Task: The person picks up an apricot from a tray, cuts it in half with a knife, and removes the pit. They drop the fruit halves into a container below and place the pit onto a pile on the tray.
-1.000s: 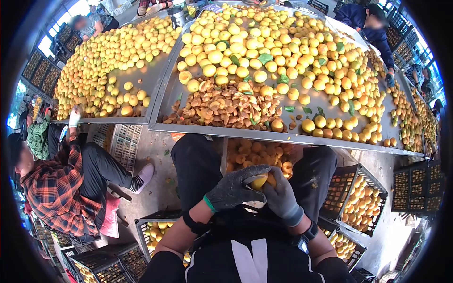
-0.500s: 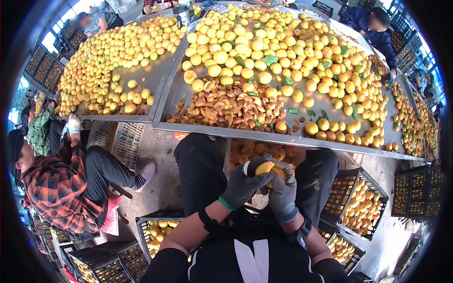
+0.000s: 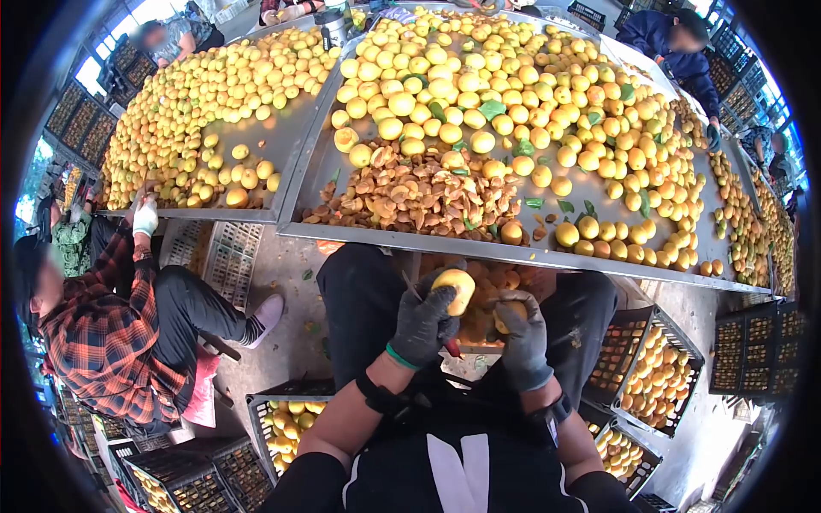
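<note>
My left hand (image 3: 423,325), in a dark glove, is closed around a yellow apricot piece (image 3: 453,291) showing a pale face. A thin strip like a blade sticks out above that hand and a small red end (image 3: 452,347) shows below it, perhaps one knife, mostly hidden by the fingers. My right hand (image 3: 525,338), in a grey glove, pinches another apricot piece (image 3: 510,317). The two hands are apart, above my lap. Behind them, under the table edge, lies a container of orange fruit (image 3: 483,282), partly covered by my hands.
A metal table (image 3: 410,237) ahead bears many apricots (image 3: 479,81) and a heap of brown-orange pieces (image 3: 419,190). Crates of fruit stand at my right (image 3: 654,372) and left (image 3: 295,419). A person in a plaid shirt (image 3: 103,350) sits at left; others work around the tables.
My hands were together around one yellow fruit; they have separated, each with a piece. The left has turned, bringing the red end into view. The left neighbour's gloved hand has shifted at the table edge.
</note>
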Tool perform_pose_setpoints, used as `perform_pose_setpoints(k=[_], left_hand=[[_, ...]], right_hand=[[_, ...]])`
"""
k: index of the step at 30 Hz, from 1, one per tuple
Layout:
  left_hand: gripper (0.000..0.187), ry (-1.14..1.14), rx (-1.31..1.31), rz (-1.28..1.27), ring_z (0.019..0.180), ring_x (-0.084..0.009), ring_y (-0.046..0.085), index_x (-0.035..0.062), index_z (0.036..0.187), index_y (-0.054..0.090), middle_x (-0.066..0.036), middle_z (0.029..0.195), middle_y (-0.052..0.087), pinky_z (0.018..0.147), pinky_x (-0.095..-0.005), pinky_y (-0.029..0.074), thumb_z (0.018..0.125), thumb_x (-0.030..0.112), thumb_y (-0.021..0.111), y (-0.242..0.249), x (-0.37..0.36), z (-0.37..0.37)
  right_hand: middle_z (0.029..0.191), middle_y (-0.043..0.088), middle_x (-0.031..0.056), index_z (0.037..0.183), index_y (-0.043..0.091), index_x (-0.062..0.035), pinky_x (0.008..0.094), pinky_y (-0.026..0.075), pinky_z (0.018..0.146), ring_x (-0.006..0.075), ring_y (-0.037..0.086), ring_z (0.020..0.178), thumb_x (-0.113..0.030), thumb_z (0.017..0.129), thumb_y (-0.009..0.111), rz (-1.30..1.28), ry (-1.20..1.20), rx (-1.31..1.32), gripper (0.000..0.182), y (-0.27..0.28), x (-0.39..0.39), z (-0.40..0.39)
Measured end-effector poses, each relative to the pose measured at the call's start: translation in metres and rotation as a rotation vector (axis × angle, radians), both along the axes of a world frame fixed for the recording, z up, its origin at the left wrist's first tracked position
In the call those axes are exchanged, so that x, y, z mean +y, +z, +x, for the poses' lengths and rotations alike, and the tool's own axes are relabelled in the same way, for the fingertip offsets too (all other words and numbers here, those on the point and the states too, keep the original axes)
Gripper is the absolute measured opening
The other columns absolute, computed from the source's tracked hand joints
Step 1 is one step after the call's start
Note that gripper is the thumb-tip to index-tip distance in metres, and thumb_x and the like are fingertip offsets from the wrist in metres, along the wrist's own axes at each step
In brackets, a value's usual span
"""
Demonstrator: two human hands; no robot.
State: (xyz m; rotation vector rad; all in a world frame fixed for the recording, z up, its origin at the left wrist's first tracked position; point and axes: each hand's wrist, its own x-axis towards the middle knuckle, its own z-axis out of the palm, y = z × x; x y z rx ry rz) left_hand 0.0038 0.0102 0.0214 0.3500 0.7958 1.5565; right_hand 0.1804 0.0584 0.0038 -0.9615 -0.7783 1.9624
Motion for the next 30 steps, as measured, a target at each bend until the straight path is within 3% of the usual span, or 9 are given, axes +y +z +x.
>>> perform_pose_setpoints(k=[3,13,18,20,21,23,24,26,30], left_hand=[[0.034,-0.008,0.064,-0.07,0.042,-0.0056,0.04,0.0041,0.122,0.058,-0.001,0.081,0.061,0.037,-0.0198,0.032,0.091,0.019,0.061,0.002,0.006,0.001],[0.033,-0.145,0.713,-0.051,0.084,-0.0116,0.061,0.005,0.12,0.059,-0.004,0.09,0.062,0.07,-0.0281,0.051,0.093,0.024,0.061,0.02,-0.001,0.012],[0.029,0.132,1.413,0.442,0.075,-0.0109,0.061,0.0071,0.117,0.06,-0.003,0.088,0.062,0.061,-0.026,0.051,0.093,0.023,0.06,-0.002,-0.005,0.017],[0.027,-0.14,0.018,-0.238,0.071,-0.0091,0.06,0.0079,0.116,0.061,-0.001,0.086,0.062,0.057,-0.0232,0.049,0.093,0.021,0.06,0.013,-0.005,0.025],[0.027,-0.138,0.02,-0.235,0.071,-0.0091,0.06,0.0079,0.116,0.061,-0.001,0.086,0.062,0.057,-0.0232,0.049,0.093,0.021,0.06,0.005,-0.002,0.028],[0.025,0.356,1.446,0.473,0.063,-0.0058,0.057,0.008,0.115,0.062,0.002,0.079,0.061,0.049,-0.0197,0.043,0.093,0.02,0.061,-0.016,0.005,0.03],[0.025,0.361,1.449,0.473,0.063,-0.0058,0.057,0.008,0.115,0.062,0.002,0.079,0.061,0.049,-0.0197,0.043,0.093,0.02,0.061,-0.004,0.004,0.029],[0.024,-0.056,0.162,-0.225,0.058,-0.0062,0.056,0.0057,0.112,0.063,0.002,0.074,0.06,0.048,-0.0208,0.041,0.091,0.018,0.063,0.028,-0.001,0.03],[0.021,0.007,0.246,-0.187,0.047,-0.0047,0.048,0.0051,0.107,0.064,0.003,0.071,0.059,0.041,-0.0203,0.032,0.091,0.018,0.064,0.022,0.001,0.027]], right_hand=[[0.139,0.044,0.0138,0.14,0.036,-0.0005,0.0288,0.037,0.103,0.021,0.046,0.123,-0.006,0.084,0.067,0.48,0.114,-0.469,0.064,-0.003,0.008,0.005],[0.13,0.048,0.0219,0.133,0.043,-0.0015,0.0422,0.045,0.094,0.0389,0.052,0.114,-0.025,0.068,0.08,1.423,0.234,-0.697,0.078,0.045,0.019,-0.015],[0.119,0.053,0.0199,0.125,0.048,0.0001,0.0407,0.047,0.087,0.0371,0.055,0.105,-0.014,0.078,0.069,1.4,0.167,-0.66,0.053,0.053,0.016,-0.025],[0.114,0.056,0.0193,0.121,0.05,0.0008,0.04,0.048,0.086,0.0364,0.057,0.102,-0.01,0.082,0.065,1.375,0.11,-0.603,0.043,0.049,0.015,-0.03],[0.11,0.058,0.0178,0.117,0.052,0.001,0.0379,0.048,0.085,0.0332,0.059,0.099,-0.01,0.086,0.059,1.236,0.062,-0.545,0.034,0.046,0.014,-0.034],[0.097,0.065,0.0129,0.111,0.056,0.0015,0.0312,0.049,0.083,0.0219,0.063,0.092,-0.018,0.097,0.047,0.799,0.025,-0.372,0.025,0.044,0.008,-0.042],[0.097,0.065,0.0129,0.111,0.056,0.0015,0.0312,0.049,0.083,0.0219,0.063,0.092,-0.018,0.097,0.047,0.803,0.028,-0.369,0.025,0.045,0.009,-0.048],[0.099,0.066,0.0117,0.111,0.057,0.0006,0.0293,0.05,0.082,0.0176,0.063,0.092,-0.026,0.101,0.045,0.301,-0.026,0.103,0.032,0.045,0.012,-0.054],[0.096,0.066,0.0116,0.11,0.058,-0.0002,0.0287,0.052,0.081,0.0166,0.063,0.09,-0.03,0.101,0.046,0.385,0.067,-0.022,0.033,0.049,0.023,-0.048]])
